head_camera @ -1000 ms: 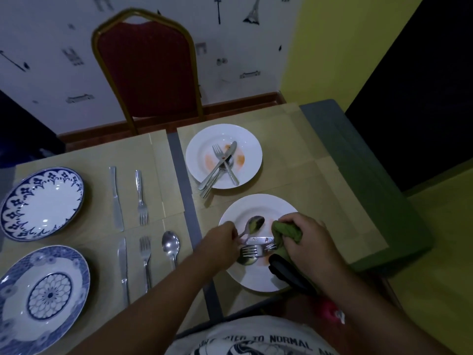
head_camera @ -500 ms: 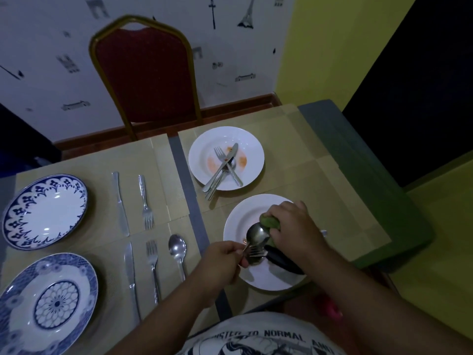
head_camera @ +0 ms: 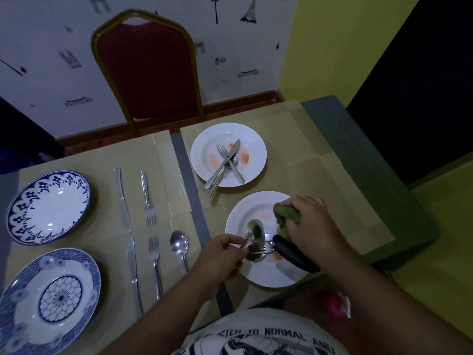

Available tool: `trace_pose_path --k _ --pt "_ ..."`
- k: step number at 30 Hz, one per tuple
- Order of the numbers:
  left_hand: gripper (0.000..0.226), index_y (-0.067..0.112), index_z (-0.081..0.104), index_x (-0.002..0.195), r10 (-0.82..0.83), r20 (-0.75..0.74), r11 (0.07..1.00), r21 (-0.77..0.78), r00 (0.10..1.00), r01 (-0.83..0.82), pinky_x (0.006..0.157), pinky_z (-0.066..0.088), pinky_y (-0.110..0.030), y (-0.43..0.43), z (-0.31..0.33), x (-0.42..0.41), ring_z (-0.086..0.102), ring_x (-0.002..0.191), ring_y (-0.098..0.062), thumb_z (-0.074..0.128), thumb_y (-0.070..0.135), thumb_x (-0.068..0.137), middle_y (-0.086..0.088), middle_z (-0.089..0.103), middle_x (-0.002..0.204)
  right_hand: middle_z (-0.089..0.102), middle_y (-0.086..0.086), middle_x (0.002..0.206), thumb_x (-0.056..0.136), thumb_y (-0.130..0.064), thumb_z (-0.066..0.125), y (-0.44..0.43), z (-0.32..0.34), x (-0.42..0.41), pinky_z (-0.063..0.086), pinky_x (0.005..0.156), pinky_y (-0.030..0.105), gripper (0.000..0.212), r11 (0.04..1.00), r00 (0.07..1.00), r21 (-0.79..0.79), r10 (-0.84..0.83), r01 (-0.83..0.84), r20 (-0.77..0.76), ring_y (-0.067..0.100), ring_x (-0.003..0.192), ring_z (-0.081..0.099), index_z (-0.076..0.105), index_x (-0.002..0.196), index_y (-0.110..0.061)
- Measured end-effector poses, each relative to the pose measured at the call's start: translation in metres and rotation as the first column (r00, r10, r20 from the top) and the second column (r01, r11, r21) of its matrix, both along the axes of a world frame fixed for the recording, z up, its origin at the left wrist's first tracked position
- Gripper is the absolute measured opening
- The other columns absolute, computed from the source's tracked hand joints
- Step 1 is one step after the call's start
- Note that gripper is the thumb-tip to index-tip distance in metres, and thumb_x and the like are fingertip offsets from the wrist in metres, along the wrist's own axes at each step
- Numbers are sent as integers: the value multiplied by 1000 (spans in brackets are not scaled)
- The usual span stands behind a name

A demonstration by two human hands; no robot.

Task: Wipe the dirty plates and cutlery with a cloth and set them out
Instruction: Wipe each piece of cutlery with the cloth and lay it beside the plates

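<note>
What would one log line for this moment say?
left hand: lifts spoon | right hand: holds green cloth | near white plate: orange smears | far plate: unwiped

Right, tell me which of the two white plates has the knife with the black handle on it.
The near white plate, under both hands. Its knife has a black handle; the far white plate holds all-metal cutlery.

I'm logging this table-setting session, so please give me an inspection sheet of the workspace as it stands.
Surface: table covered with beige woven placemats.
Job's things: near white plate smeared orange, holding a fork and a black-handled knife; far white plate smeared orange, with crossed cutlery; two blue-patterned plates with cutlery laid out beside them.
Clutter: pink object below the table edge.
Grippers: left hand holds a metal spoon; right hand grips a green cloth.
Cables: nothing seen.
Surroundings: red padded chair, patterned wallpaper, yellow wall.
</note>
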State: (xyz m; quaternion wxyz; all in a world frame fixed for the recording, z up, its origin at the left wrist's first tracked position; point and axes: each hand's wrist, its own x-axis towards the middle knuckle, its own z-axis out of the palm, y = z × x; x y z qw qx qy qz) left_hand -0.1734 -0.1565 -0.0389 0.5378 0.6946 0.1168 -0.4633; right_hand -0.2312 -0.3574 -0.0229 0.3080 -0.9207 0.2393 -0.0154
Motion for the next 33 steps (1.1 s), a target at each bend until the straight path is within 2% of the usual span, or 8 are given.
trace_pose_path --k 3,6,15,21,24,27,29,33 --pt "14 13 73 106 -13 38 1000 -22 999 14 55 52 -25 -4 2 0 60 71 -16 67 11 93 -10 70 86 63 -17 101 73 1 57 14 6 -5 37 83 22 41 981 975 12 190 -193 113 12 98 42 68 101 -28" --pt "20 14 77 101 -68 86 997 -35 994 71 50 38 -23 -8 5 -3 51 57 -13 60 4 94 -6 71 75 64 -18 108 73 -5 53 26 -6 -8 42 88 32 44 924 924 6 381 -382 41 15 102 44 67 105 -32" --pt "23 11 77 96 -1 76 1000 22 997 -1 46 34 -20 1 5 -7 42 48 -9 55 20 100 -3 68 79 65 -11 99 81 -2 50 -6 -8 6 43 83 32 39 995 992 37 91 -88 -85 18 106 40 71 97 -30" --pt "20 16 77 99 -158 239 982 141 958 126 49 42 -14 -3 6 -5 52 55 -5 57 15 99 -5 72 83 64 -12 108 77 -9 54 26 10 -5 42 89 32 41 958 957 -12 287 -286 35 15 104 41 68 109 -30" --pt "18 11 77 95 -243 271 967 141 931 211 64 47 -19 -8 8 -8 57 67 -8 60 12 97 -8 74 86 63 -9 108 74 -37 30 38 7 -6 46 83 37 52 897 895 -42 435 -440 -94 18 104 42 68 109 -29" --pt "17 10 76 93 -232 180 969 130 956 210 61 46 -23 -8 8 -14 57 64 -9 61 16 97 -4 72 80 61 -8 108 74 -42 27 27 -1 -1 47 82 41 52 908 901 -79 391 -411 -187 22 106 41 67 104 -28" --pt "14 10 75 92 -186 70 981 74 980 181 58 47 -22 -4 7 -16 59 61 -9 61 12 96 -3 71 77 61 -7 106 80 -22 45 16 -4 2 46 84 43 30 945 936 -89 292 -313 -196 23 106 41 67 101 -27" --pt "13 6 73 97 -88 -119 994 -76 989 80 61 55 -26 5 11 -10 68 63 -11 63 2 92 -3 73 73 64 -10 95 78 -3 49 2 -1 3 45 81 39 31 987 984 -50 145 -151 -103 20 99 39 69 89 -24"
